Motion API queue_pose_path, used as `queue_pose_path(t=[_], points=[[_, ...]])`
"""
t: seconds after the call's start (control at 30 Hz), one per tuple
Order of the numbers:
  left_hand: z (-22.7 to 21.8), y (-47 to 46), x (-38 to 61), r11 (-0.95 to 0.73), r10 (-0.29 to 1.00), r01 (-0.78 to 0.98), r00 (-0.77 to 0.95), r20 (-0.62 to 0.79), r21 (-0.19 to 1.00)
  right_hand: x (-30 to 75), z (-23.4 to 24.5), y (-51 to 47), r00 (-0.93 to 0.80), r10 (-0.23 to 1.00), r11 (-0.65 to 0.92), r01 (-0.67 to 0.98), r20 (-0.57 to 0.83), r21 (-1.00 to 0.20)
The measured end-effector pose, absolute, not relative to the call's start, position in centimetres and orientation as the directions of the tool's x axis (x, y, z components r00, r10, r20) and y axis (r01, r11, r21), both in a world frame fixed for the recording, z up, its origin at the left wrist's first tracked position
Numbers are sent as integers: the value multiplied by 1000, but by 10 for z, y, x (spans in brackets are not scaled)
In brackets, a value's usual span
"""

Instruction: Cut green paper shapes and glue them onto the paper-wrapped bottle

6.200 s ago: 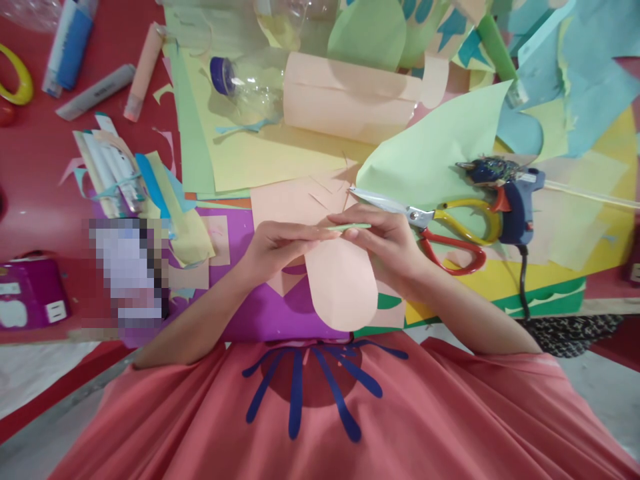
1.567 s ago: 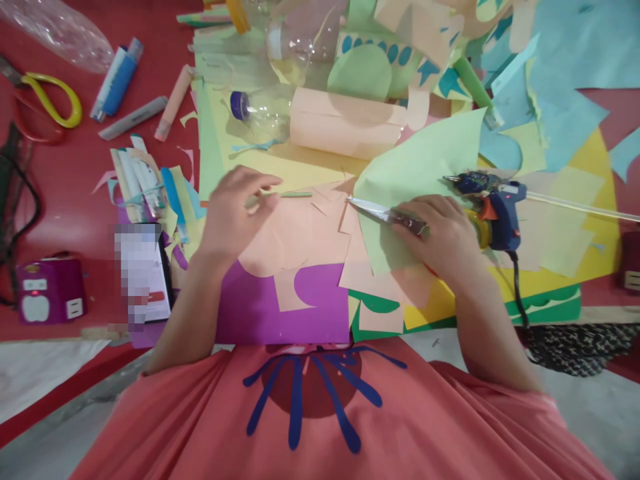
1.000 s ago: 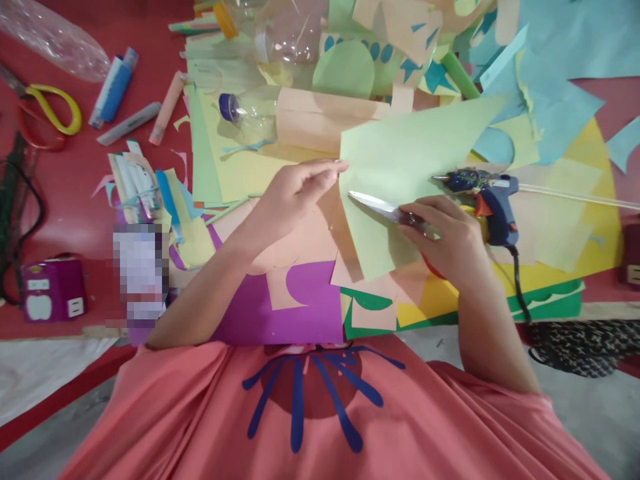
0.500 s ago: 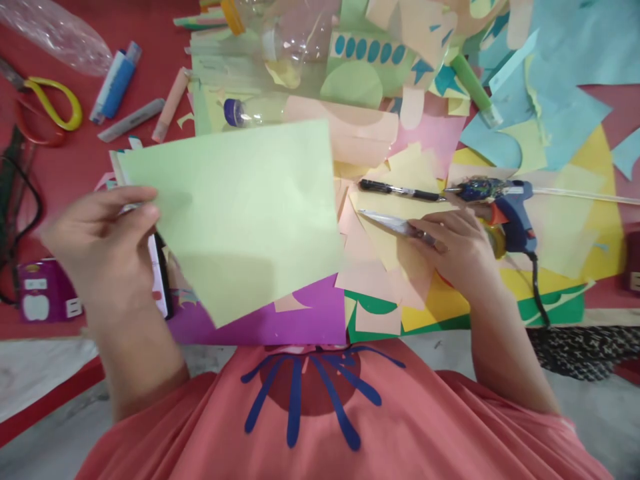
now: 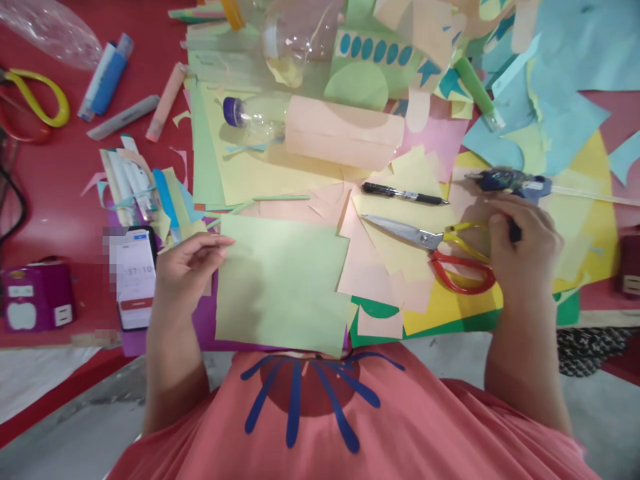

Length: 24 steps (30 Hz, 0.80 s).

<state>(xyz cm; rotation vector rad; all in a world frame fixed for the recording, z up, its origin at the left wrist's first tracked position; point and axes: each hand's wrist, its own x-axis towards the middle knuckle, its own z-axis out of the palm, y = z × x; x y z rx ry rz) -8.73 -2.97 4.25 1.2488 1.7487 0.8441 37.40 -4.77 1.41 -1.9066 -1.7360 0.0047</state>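
Note:
My left hand (image 5: 193,270) pinches the upper left edge of a pale green sheet of paper (image 5: 283,287) between thumb and fingers. The sheet lies near the table's front edge, over purple paper. My right hand (image 5: 525,243) is closed around the handle of a blue glue gun (image 5: 537,187), its nozzle pointing left and a clear glue stick out of its back. Just left of that hand, scissors (image 5: 427,238) with a red and a yellow handle lie on paper scraps. A black pen (image 5: 405,193) rests above the scissors.
A plastic bottle wrapped in peach paper (image 5: 345,130) lies beyond the green sheet. At left are a phone (image 5: 136,280), markers (image 5: 131,177), a purple box (image 5: 37,297) and a second pair of scissors (image 5: 43,100). Blue paper (image 5: 575,60) covers the far right.
The green sheet has come down and right toward the front edge with my left hand. My right hand has let go of the scissors and taken hold of the glue gun.

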Motion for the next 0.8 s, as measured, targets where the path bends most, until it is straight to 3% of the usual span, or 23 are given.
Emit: queue_pose_path(t=[0.17,0.33,0.43,0.57,0.67,0.8], points=[[39,-27,-80,253,967,388,-132,-219,886,392,8,-33,192,892,-14,917,410,-398],[39,-29,-81,206,978,436,-111,-175,876,375,20,-40,154,836,-3,961,527,-276],[45,-28,-87,196,969,474,-230,-95,858,355,31,-52,-40,928,146,954,371,-262],[56,-15,-97,104,903,313,-427,42,944,344,34,-61,-177,970,218,935,164,-282],[60,-3,-97,92,862,182,-506,13,979,344,28,-62,-176,965,229,927,195,-298],[53,3,-79,335,875,233,-437,-209,913,341,23,-60,-229,940,293,920,251,-258]])
